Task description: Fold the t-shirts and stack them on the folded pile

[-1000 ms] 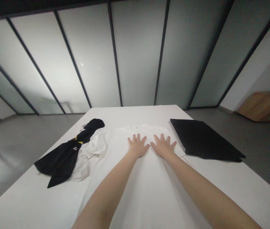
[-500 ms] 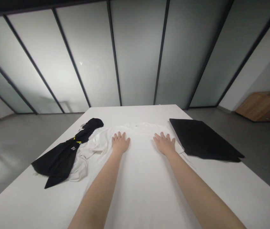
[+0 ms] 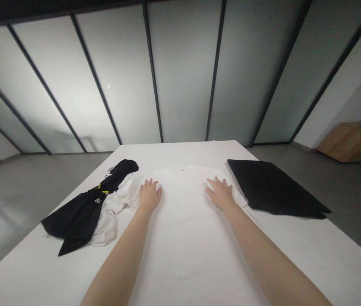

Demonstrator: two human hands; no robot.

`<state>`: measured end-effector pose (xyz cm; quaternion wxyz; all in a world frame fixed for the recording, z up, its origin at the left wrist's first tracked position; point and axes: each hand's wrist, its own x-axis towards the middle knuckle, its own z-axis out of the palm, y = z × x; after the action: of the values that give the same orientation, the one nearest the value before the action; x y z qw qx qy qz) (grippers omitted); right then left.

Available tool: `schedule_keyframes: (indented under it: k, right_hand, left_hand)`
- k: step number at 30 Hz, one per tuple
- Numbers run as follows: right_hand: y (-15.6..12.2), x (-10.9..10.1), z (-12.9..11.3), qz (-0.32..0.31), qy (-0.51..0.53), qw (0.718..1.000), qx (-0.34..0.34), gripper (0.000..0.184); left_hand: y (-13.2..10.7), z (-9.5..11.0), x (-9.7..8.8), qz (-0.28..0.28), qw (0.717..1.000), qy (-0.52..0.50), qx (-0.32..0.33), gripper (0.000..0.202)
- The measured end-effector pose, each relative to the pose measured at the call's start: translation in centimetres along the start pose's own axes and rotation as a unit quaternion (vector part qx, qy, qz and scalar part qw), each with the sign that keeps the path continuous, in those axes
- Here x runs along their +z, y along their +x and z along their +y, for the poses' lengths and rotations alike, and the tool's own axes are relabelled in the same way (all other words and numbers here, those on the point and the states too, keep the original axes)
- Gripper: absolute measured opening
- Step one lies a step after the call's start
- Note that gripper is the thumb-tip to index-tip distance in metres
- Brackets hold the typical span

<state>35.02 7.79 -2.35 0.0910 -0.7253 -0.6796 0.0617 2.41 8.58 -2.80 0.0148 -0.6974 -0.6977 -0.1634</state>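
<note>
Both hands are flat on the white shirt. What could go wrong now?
The left hand is right beside the bunched white cloth, so pushing that way might crease the white shirt. The black garment lies on that bunched cloth, near the edge of the table; a tug could drag it off. The right hand sits close to the folded black cloth and might nudge it.

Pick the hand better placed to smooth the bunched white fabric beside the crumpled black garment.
Left, probably. The left hand lies flat on the white shirt beside the bunched fabric; the right hand rests on the shirt's opposite side, by the flat black cloth.
</note>
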Motion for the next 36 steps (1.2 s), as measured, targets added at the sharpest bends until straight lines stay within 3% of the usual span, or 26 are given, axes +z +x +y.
schedule_keyframes:
  k: [3, 6, 8, 10, 13, 16, 18, 20, 22, 24, 26, 27, 29, 31, 33, 34, 36]
  right_hand:
    - [-0.1, 0.5, -0.6, 0.011, 0.044, 0.997, -0.058, 0.058]
    - [0.2, 1.3, -0.5, -0.005, 0.139, 0.987, -0.085, 0.053]
    - [0.6, 1.6, 0.2, 0.015, 0.249, 0.966, -0.071, 0.051]
    - [1.3, 1.5, 1.3, 0.066, 0.367, 0.927, -0.029, 0.058]
    - [2.1, 0.7, 3.0, 0.104, 0.481, 0.869, 0.052, 0.073]
    - [2.1, -0.4, 3.6, 0.068, 0.552, 0.828, 0.066, 0.077]
    - [1.7, -0.8, 3.2, 0.030, 0.563, 0.825, 0.035, 0.080]
    - [1.1, -0.9, 2.3, -0.013, 0.532, 0.847, -0.002, 0.086]
    - [0.6, -0.8, 1.5, -0.058, 0.500, 0.864, -0.020, 0.090]
    - [0.3, -0.9, 1.1, -0.097, 0.519, 0.849, -0.003, 0.091]
    - [0.1, -1.1, 1.1, -0.120, 0.591, 0.796, 0.050, 0.089]
    - [0.1, -1.2, 1.2, -0.122, 0.642, 0.753, 0.081, 0.086]
    - [0.1, -1.3, 1.6, -0.107, 0.753, 0.636, 0.134, 0.080]
    - [0.4, -1.2, 2.0, -0.078, 0.847, 0.497, 0.171, 0.073]
    - [0.7, -0.8, 2.4, -0.046, 0.902, 0.380, 0.199, 0.065]
    - [0.9, -0.6, 2.5, -0.029, 0.915, 0.346, 0.206, 0.061]
    - [1.2, -0.3, 2.7, 0.014, 0.924, 0.320, 0.210, 0.053]
  left_hand:
    - [-0.2, 0.9, 0.6, -0.005, 0.999, -0.024, 0.030, 0.047]
    - [-0.1, 0.4, 1.3, -0.037, 0.997, -0.062, 0.028, 0.045]
    - [0.3, -0.5, 1.5, -0.034, 0.990, -0.138, 0.014, 0.040]
    - [0.9, -1.5, 1.4, -0.001, 0.967, -0.255, -0.017, 0.036]
    - [1.9, -2.8, 0.8, 0.075, 0.886, -0.447, -0.097, 0.036]
    - [2.7, -3.3, -0.1, 0.107, 0.749, -0.624, -0.194, 0.038]
    - [2.8, -3.1, -0.6, 0.085, 0.658, -0.717, -0.214, 0.040]
    - [2.6, -2.7, -0.9, 0.052, 0.586, -0.784, -0.200, 0.042]
    - [2.2, -2.3, -0.9, 0.020, 0.537, -0.822, -0.191, 0.044]
    - [1.7, -2.1, -0.7, -0.011, 0.519, -0.831, -0.201, 0.045]
    - [1.4, -2.3, -0.5, -0.031, 0.519, -0.824, -0.225, 0.048]
    - [1.4, -2.5, -0.4, -0.030, 0.514, -0.822, -0.241, 0.049]
    - [1.6, -3.1, -0.5, -0.005, 0.482, -0.831, -0.278, 0.049]
    - [1.9, -3.5, -0.5, 0.039, 0.440, -0.843, -0.307, 0.044]
    - [2.2, -3.5, -0.5, 0.085, 0.428, -0.841, -0.319, 0.036]
    - [2.3, -3.5, -0.4, 0.108, 0.438, -0.833, -0.320, 0.031]
    - [2.5, -3.2, -0.2, 0.152, 0.486, -0.801, -0.314, 0.024]
